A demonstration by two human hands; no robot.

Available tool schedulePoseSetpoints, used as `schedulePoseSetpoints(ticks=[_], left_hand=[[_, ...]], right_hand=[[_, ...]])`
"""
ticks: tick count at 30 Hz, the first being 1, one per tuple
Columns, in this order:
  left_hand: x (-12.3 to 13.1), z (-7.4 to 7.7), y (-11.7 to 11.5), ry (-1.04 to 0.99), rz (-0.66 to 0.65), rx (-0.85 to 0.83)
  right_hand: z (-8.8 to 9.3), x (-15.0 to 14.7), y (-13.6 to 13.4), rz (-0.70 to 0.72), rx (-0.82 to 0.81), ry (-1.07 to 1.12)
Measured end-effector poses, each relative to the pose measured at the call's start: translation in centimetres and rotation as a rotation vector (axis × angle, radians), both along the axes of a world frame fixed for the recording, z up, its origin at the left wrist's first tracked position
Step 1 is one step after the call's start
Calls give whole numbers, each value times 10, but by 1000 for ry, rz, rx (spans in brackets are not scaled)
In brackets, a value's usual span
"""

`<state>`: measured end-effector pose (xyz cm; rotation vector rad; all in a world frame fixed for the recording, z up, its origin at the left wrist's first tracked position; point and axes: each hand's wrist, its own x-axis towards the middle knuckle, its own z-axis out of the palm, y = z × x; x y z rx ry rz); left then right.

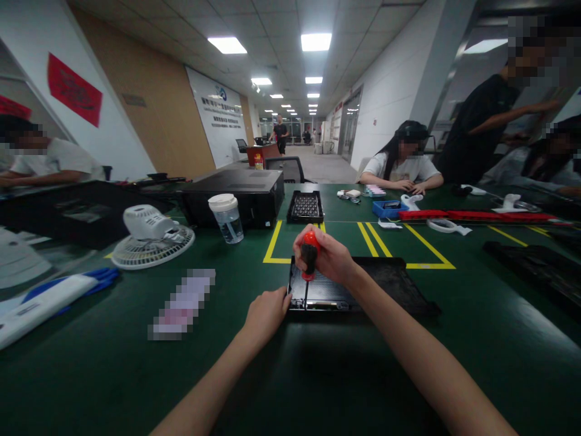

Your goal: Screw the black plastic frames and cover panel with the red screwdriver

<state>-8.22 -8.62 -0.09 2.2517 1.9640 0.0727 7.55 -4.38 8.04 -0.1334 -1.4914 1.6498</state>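
My right hand (329, 257) is closed around the red and black handle of a screwdriver (309, 257), held upright with its tip down on the near left part of a flat black device (363, 287) lying on the green table. My left hand (267, 313) rests at the device's near left corner, fingers curled against its edge. A small black tray (305, 208) with several small parts stands farther back, inside yellow floor-tape lines on the table.
A white desk fan (152, 236) and a lidded clear cup (227, 218) stand to the left, before a black computer case (236, 194). Blue-white packets (49, 297) lie far left. Other people sit around the table; red tools (472, 215) and a blue box (389, 209) lie at right.
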Motion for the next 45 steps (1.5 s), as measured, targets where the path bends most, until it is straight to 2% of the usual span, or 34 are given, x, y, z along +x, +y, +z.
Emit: schedulePoseSetpoints(ticks=[13, 23, 35, 45], left_hand=[[0, 0, -1, 0, 15, -14], [0, 4, -2, -2, 18, -30], [-1, 0, 0, -10, 18, -18], [2, 6, -3, -8, 30, -42]], right_hand=[[3, 0, -2, 3, -23, -13], [5, 1, -2, -29, 29, -22], [6, 2, -2, -93, 75, -54], [7, 4, -3, -209, 179, -108]])
